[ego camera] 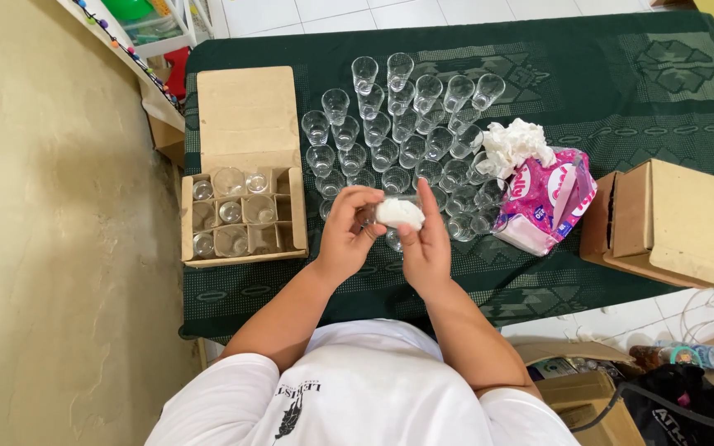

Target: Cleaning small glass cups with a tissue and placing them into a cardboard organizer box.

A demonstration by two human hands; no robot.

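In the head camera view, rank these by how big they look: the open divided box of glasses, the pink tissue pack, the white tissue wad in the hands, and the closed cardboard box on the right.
1. closed cardboard box, partly cut off
2. open divided box, close in size
3. pink tissue pack
4. white tissue wad

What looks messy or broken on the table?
Nothing looks broken. The glasses stand upright in rows. The only untidy bit is the crumpled white tissue spilling from the torn-open pink pack, which lies slumped on its side beside them.
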